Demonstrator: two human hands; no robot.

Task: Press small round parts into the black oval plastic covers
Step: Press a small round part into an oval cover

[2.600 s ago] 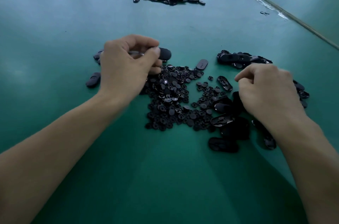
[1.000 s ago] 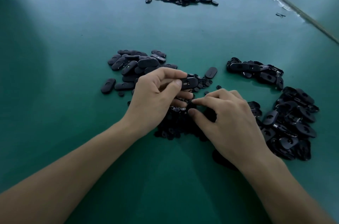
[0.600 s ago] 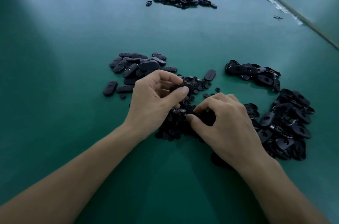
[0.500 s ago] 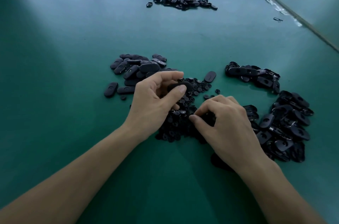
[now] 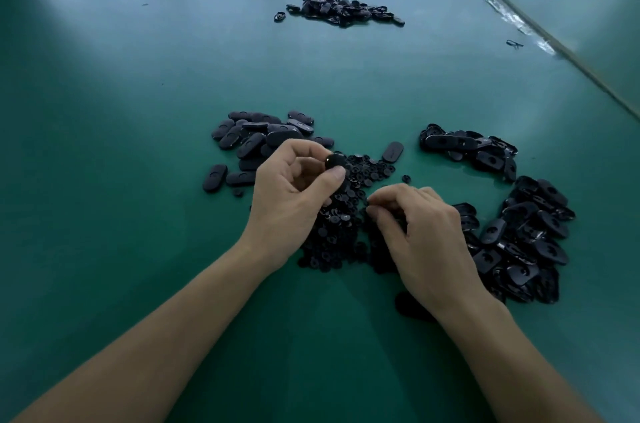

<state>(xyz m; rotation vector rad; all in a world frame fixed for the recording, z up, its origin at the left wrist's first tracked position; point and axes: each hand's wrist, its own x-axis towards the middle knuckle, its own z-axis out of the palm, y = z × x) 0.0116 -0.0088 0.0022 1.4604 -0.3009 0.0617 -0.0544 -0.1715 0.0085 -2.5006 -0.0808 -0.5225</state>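
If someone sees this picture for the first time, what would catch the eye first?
First, the two bare hands at the middle of the green table: the left hand pinches one black oval cover, and the right hand curls over the heap of small round parts. Next, the dark heaps around them: a pile of covers behind the left hand, a second pile to the right, and a far pile further back.

The left hand (image 5: 294, 194) pinches a black oval cover (image 5: 335, 161) between thumb and curled fingers; just beside it, the right hand (image 5: 422, 235) curls palm-down, fingertips lowered.
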